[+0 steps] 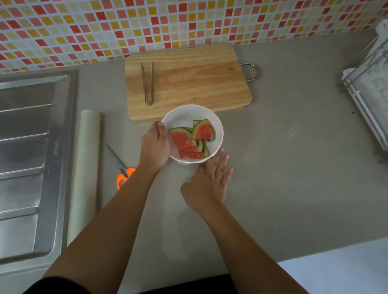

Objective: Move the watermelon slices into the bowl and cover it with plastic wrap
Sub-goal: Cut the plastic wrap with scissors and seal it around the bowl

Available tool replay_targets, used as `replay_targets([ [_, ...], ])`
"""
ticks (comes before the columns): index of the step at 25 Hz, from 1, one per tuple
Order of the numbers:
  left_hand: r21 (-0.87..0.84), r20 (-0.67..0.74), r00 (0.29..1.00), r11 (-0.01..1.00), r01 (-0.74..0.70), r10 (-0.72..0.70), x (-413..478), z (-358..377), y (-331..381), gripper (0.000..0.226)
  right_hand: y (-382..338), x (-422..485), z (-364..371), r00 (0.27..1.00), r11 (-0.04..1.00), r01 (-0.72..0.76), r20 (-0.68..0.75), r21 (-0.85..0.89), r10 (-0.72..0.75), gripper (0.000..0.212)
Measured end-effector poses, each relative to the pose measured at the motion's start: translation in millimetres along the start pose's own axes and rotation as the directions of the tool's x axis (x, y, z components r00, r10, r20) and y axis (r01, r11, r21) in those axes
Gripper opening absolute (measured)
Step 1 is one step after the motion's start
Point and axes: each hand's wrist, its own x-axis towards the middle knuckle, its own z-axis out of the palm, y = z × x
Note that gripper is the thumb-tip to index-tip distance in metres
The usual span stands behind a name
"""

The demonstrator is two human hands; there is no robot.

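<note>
— Where are the watermelon slices found?
— Inside the white bowl, at the centre of the frame, just below the cutting board.
— How is the bowl held?
— Its left rim is gripped by the left hand, thumb over the edge. The right hand is laid flat, fingers straight, fingertips touching the bowl's lower right edge. The plastic wrap roll is seen at centre left.
</note>
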Motion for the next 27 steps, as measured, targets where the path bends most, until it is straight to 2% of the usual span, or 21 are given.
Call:
replay_targets([
  [3, -0.039, 0.038, 0.999, 0.999, 0.017, -0.015, 2, -3, -1, 0.040, 33, 7, -22, 0.994, 0.995, -0.095, -0.052, 0.000, 0.095, 0.073],
  [5, -0.068, 0.113, 0.994, 0.997, 0.022, -0.015, 6, -7, -1, 0.039, 56, 19, -41, 0.982, 0.994, -0.075, -0.164, 0.083, 0.088, 0.060],
  [7, -0.050, 0.226, 0.974, 0.999, 0.007, 0.005, 14, -11, 0, 0.037, 57, 35, -60, 0.955, 0.965, 0.143, -0.287, 0.221, -0.076, 0.049],
  [9, -0.017, 0.334, 0.942, 1.000, 0.004, 0.002, 24, -14, 1, 0.040, 40, 56, -73, 0.900, 0.894, 0.359, -0.353, 0.267, -0.256, 0.044],
  [10, -0.012, 0.384, 0.923, 1.000, 0.016, -0.010, 29, -15, 3, 0.042, 29, 67, -77, 0.887, 0.868, 0.415, -0.335, 0.273, -0.318, 0.044],
  [12, -0.018, 0.425, 0.905, 1.000, 0.000, 0.008, 36, -16, 6, 0.049, 14, 86, -78, 0.898, 0.847, 0.434, -0.220, 0.306, -0.380, 0.046],
  [13, -0.058, 0.391, 0.920, 0.998, 0.002, 0.021, 39, -16, 7, 0.053, 11, 93, -77, 0.914, 0.855, 0.406, -0.145, 0.321, -0.380, 0.046],
  [15, -0.223, 0.185, 0.982, 0.972, 0.076, -0.035, 40, -19, 7, 0.051, 11, 101, -75, 0.940, 0.881, 0.338, -0.067, 0.331, -0.335, 0.043],
  [17, -0.323, -0.060, 0.990, 0.941, 0.098, -0.124, 28, -21, -6, 0.037, 10, 100, -70, 0.957, 0.891, 0.292, -0.111, 0.347, -0.270, 0.040],
  [18, -0.367, -0.116, 0.981, 0.925, 0.102, -0.154, 15, -18, -12, 0.033, 9, 97, -67, 0.961, 0.896, 0.271, -0.156, 0.351, -0.229, 0.039],
  [19, -0.423, -0.127, 0.976, 0.900, 0.106, -0.175, -1, -12, -17, 0.034, 7, 94, -62, 0.963, 0.903, 0.244, -0.201, 0.354, -0.182, 0.038],
  [22, -0.626, -0.028, 0.974, 0.764, 0.157, -0.223, -33, 13, -14, 0.044, 3, 81, -49, 0.954, 0.902, 0.175, -0.293, 0.394, -0.057, 0.037],
  [25, -0.786, 0.066, 0.965, 0.582, 0.206, -0.253, -28, 29, -12, 0.050, 2, 78, -46, 0.949, 0.891, 0.143, -0.314, 0.430, -0.001, 0.037],
  [27, -0.824, 0.129, 0.938, 0.491, 0.283, -0.323, -29, 31, -13, 0.052, 1, 76, -46, 0.953, 0.884, 0.145, -0.304, 0.445, -0.003, 0.036],
])
